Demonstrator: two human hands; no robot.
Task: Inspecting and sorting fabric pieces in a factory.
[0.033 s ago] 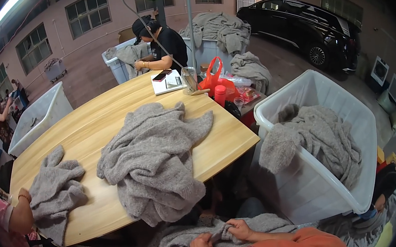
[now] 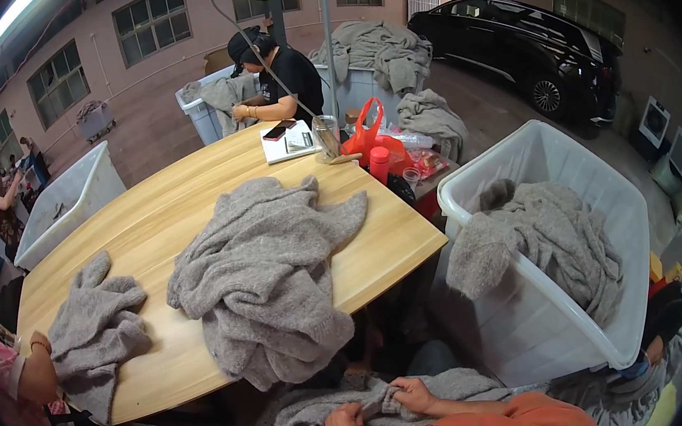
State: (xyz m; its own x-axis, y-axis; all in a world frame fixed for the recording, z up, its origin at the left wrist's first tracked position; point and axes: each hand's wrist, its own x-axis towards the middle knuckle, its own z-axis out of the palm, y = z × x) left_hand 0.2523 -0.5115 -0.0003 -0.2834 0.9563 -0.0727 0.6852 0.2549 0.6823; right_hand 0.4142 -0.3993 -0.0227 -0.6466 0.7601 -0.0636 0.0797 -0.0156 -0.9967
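A grey fuzzy knitted garment (image 2: 304, 416) is spread across my lap, below the table's near edge. My left hand (image 2: 345, 425) is closed on a fold of it. Close by on the right, my right hand (image 2: 412, 395) pinches the same knit, and the cloth between them is bunched. Whatever lies under my fingers is hidden. On the wooden table (image 2: 148, 192) in front of me rests a large heap of grey knitwear (image 2: 260, 271), with part hanging over the near edge. To the left lies a smaller grey knitted piece (image 2: 104, 329), beside a co-worker's arm.
At my right stands a white plastic bin (image 2: 526, 310) holding grey knits, one draped over its rim. A red bottle (image 2: 379, 163), a red bag (image 2: 366, 131) and a glass jar (image 2: 326, 138) stand by the far right corner. Another person (image 2: 285, 77) works beyond the table.
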